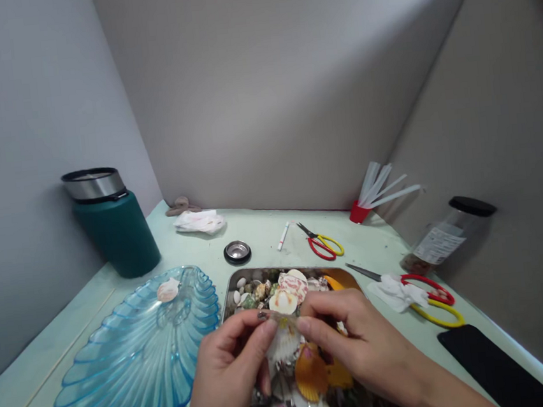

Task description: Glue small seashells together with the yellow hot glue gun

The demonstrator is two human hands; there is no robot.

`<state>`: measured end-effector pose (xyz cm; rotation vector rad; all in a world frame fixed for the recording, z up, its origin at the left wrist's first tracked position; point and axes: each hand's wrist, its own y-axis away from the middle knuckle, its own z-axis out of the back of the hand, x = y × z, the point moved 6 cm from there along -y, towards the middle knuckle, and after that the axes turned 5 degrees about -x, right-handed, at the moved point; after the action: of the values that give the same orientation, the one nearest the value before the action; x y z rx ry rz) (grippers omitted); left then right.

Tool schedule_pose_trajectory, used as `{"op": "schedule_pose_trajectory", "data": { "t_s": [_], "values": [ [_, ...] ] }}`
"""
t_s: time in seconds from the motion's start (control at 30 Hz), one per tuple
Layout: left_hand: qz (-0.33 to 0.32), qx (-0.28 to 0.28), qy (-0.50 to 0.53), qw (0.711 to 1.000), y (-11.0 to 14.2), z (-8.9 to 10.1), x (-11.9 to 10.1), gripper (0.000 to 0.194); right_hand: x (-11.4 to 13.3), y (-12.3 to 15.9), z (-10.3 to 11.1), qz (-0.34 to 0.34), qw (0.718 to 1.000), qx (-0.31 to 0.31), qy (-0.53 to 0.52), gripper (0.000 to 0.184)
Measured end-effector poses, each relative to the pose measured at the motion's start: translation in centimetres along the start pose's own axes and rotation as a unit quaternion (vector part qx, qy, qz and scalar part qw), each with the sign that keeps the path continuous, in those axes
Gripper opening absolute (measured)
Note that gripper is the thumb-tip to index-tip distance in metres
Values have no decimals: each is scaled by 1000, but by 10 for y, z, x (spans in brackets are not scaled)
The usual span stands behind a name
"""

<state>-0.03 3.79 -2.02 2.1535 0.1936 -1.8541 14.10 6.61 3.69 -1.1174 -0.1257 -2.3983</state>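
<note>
The left hand (227,368) and right hand (356,333) pinch the far end of the whitish shell (283,344) between them, above the metal tray (228,289).

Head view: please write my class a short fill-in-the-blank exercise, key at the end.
The left hand and right hand pinch a pale shell between fingers and ____.
The scalloped dish is ____.
White sticks stand in a ____ cup.
The scissors behind the tray have red and ____ handles.
Missing words: thumbs; blue; red; yellow.

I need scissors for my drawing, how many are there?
2: one pair just behind the metal tray, another pair at the right, partly covered by white tissue.
</note>
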Motion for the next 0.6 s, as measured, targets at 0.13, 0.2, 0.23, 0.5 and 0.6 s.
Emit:
{"op": "schedule_pose_trajectory", "data": {
  "t_s": [0.13, 0.2, 0.23, 0.5, 0.6],
  "values": [
    [-19, 0, -5, 1000, 0, 1, -3, 18, 1, -1, 1, 2, 1000, -6, 2, 31],
    [-18, 5, -3, 1000, 0, 1, -2, 20, 3, -1, 2, 5, 1000, -9, 7, 31],
    [-14, 12, -3, 1000, 0, 1, -1, 22, 3, -1, 2, 7, 1000, -9, 8, 30],
    [-31, 34, 23, 999, 5, 0, -5, 23, 7, 3, 2, 28, 999, -8, 21, 28],
    [-9, 39, 47, 998, 5, 0, -3, 25, 9, 4, 2, 37, 999, -12, 38, 27]
  ]
}}
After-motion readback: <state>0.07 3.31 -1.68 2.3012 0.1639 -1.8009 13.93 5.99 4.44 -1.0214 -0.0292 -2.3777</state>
